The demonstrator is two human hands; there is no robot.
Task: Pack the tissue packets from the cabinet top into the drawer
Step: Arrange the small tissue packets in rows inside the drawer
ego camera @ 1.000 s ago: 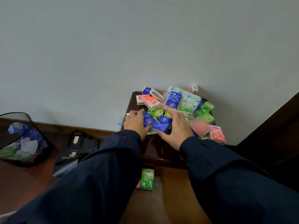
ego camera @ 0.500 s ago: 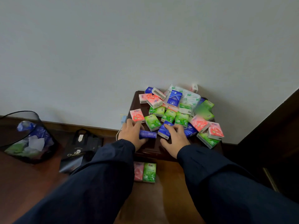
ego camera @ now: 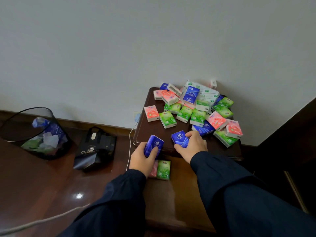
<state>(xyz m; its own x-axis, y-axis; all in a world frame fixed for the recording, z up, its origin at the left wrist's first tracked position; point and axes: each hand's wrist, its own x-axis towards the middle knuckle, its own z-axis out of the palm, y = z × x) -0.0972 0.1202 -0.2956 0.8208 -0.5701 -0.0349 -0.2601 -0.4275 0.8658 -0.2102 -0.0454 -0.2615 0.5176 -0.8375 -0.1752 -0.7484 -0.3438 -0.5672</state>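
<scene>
Black bag (ego camera: 95, 147) reads "Cha…" — rest hidden; packet print too small.

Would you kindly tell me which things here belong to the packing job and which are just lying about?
Job: left hand and right hand, each holding a blue packet; packet pile; cabinet top; drawer.
Lying about: bin, black bag, cable.

The cabinet top (ego camera: 153, 132) is dark, glossy wood; the tissue packets (ego camera: 198, 115) wear shiny plastic wrap; the floor (ego camera: 51, 185) gleams polished.
</scene>
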